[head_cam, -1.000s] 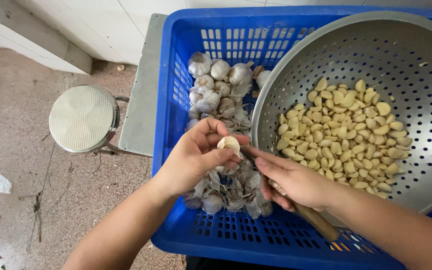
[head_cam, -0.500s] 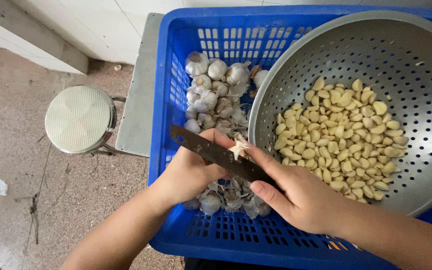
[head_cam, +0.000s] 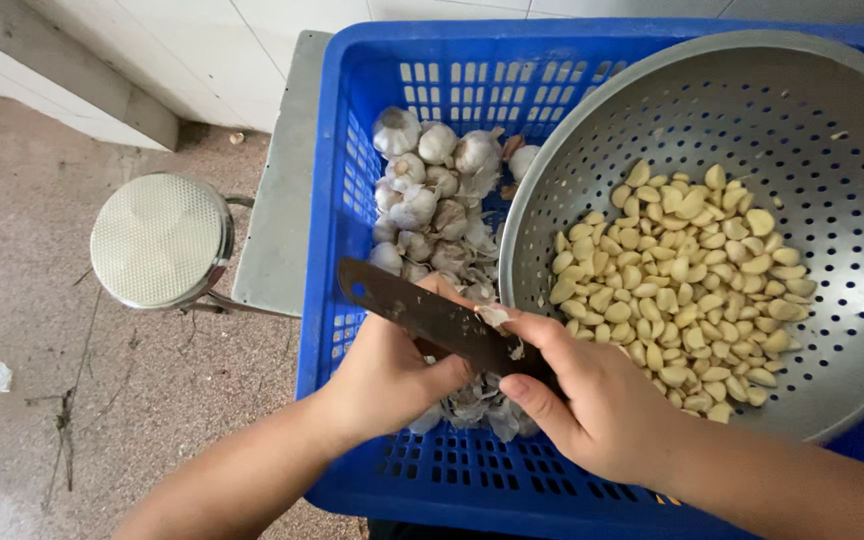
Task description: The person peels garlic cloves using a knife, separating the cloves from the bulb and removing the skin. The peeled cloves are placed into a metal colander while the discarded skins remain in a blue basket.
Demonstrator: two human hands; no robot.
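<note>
My right hand (head_cam: 592, 400) grips a dark flat knife (head_cam: 422, 312) whose blade points left across the crate. My left hand (head_cam: 387, 375) sits under the blade and pinches a garlic piece (head_cam: 493, 316) against it. Both hands hover over a heap of whole garlic bulbs (head_cam: 432, 200) and loose papery skins (head_cam: 482, 410) in the left part of a blue plastic crate (head_cam: 352, 120). A perforated metal colander (head_cam: 832, 130) leans in the crate's right side and holds several peeled garlic cloves (head_cam: 682, 280).
A round metal stool (head_cam: 160, 240) stands on the concrete floor (head_cam: 22, 330) left of the crate. The crate rests on a grey metal surface (head_cam: 287, 200). A white tiled wall (head_cam: 202, 50) runs along the back. Bits of litter lie on the floor.
The knife has come up across the garlic and my right hand now grips it higher. My left hand has moved from holding the clove up to pinching it under the blade.
</note>
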